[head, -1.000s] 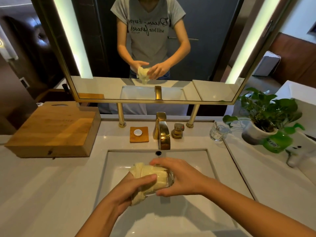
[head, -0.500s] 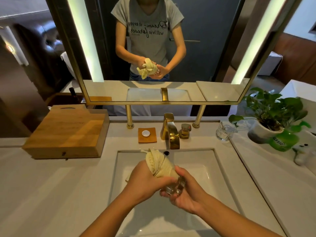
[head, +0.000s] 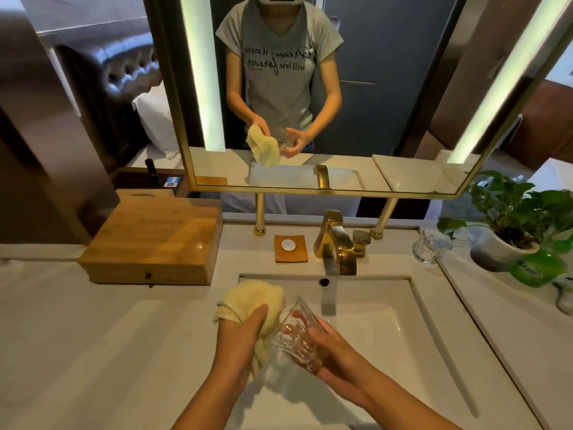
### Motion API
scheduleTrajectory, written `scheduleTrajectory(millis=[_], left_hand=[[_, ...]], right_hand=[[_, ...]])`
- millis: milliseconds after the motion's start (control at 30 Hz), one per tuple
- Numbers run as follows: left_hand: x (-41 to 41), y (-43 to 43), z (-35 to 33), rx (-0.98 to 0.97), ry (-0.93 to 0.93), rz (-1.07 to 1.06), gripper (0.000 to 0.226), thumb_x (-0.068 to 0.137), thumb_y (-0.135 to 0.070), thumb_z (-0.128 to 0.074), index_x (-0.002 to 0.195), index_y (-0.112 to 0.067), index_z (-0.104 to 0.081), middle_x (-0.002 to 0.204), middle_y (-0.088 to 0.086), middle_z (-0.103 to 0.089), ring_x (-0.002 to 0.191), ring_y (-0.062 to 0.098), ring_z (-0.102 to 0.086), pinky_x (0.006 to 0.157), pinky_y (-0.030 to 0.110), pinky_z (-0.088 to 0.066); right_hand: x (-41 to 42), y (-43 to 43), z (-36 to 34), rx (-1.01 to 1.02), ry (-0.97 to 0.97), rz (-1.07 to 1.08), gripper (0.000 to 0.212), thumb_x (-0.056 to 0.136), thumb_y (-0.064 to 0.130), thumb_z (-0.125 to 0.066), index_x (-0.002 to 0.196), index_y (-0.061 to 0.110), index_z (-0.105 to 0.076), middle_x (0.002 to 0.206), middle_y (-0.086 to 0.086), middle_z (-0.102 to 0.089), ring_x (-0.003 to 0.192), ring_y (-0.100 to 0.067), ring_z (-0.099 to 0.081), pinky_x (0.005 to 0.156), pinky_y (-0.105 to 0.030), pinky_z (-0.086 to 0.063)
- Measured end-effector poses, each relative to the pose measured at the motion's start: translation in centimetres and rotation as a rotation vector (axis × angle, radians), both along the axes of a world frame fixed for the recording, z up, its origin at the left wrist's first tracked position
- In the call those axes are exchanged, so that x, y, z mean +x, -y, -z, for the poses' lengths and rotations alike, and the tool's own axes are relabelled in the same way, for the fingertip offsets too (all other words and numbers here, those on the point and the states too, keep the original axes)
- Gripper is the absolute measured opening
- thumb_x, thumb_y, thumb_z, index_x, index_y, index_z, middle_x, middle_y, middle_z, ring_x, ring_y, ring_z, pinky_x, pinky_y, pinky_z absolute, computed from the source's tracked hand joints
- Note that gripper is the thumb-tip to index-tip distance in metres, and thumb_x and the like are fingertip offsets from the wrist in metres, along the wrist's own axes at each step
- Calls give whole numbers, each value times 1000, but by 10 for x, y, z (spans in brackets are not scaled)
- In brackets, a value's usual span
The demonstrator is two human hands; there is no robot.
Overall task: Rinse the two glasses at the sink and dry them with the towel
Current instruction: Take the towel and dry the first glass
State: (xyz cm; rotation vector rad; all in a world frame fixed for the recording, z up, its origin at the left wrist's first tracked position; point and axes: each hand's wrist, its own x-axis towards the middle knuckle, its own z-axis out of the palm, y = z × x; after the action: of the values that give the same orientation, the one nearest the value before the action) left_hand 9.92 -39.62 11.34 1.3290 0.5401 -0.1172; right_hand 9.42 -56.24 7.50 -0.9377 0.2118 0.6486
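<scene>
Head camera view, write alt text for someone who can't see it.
Over a white sink, the left hand holds a yellow towel beside a clear glass held tilted in the right hand. A second glass stands by a potted plant.

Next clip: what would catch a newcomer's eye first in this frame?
The two hands over the white sink: the left hand clutches a bunched yellow towel, and the right hand cradles a clear ribbed glass tilted toward it. Behind them stand the gold faucet and the lit mirror, with a second glass beside the potted plant on the right.
</scene>
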Motion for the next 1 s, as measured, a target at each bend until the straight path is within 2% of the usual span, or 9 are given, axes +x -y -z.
scheduleTrajectory(millis=[67,133,233,300,467,600,700,833,1000], left_hand=[[0,-18,4,-23,-26,1,41,87,-9,-62,128,-9,-54,121,16,-64,107,32,-62,101,47,-46],[-1,-36,6,-44,-43,4,41,88,-10,-62,127,-9,-54,117,17,-65,102,32,-64,96,45,-49],[-3,-67,6,-74,-61,-58,40,89,-12,-60,128,-10,-52,114,16,-64,94,30,-63,86,39,-49],[-3,-89,8,-91,-81,-103,42,90,-13,-59,131,-12,-50,116,15,-63,95,31,-62,85,39,-49],[-9,-125,11,-79,-100,-82,41,91,-13,-58,131,-14,-50,118,11,-62,105,31,-60,93,41,-48],[-9,-148,15,-67,-148,-70,36,90,-15,-60,126,-13,-54,118,12,-64,104,32,-61,97,46,-48],[-5,-164,19,-73,-176,-81,38,90,-15,-60,127,-16,-51,120,14,-62,106,34,-60,96,46,-48],[1,-175,26,-60,-179,-79,38,88,-16,-62,126,-15,-54,115,14,-66,102,33,-63,94,47,-50],[7,-184,35,-86,-197,-88,31,88,-13,-62,119,-12,-59,111,16,-68,99,33,-65,82,38,-52]], right_hand=[[2,-13,-5,-177,113,-69,90,50,36,-94,129,18,-55,125,-14,-66,115,-33,-62,97,-43,-50],[5,-27,-7,-312,185,-101,90,47,38,-94,127,21,-55,120,-10,-69,111,-33,-64,96,-46,-49],[11,-50,-10,-385,247,-147,77,54,29,-86,123,27,-53,112,-6,-72,101,-28,-68,89,-46,-53],[17,-67,-11,-412,303,-176,73,60,22,-82,125,28,-49,113,-8,-70,100,-25,-69,84,-40,-57],[38,-120,-3,-575,516,-191,86,67,1,-79,134,37,-37,123,-7,-50,104,-23,-66,82,-33,-58],[51,-157,16,-670,658,-148,89,63,8,-85,133,34,-37,122,4,-50,112,-15,-59,84,-21,-55],[62,-174,37,-738,686,-95,87,62,12,-85,129,40,-37,124,12,-50,116,-6,-53,83,-12,-50],[72,-187,58,-840,742,-71,90,60,22,-86,128,47,-34,124,18,-51,114,4,-51,87,-11,-48],[78,-195,73,-901,791,-68,88,64,32,-85,135,45,-34,131,16,-50,118,3,-49,95,-14,-46]])
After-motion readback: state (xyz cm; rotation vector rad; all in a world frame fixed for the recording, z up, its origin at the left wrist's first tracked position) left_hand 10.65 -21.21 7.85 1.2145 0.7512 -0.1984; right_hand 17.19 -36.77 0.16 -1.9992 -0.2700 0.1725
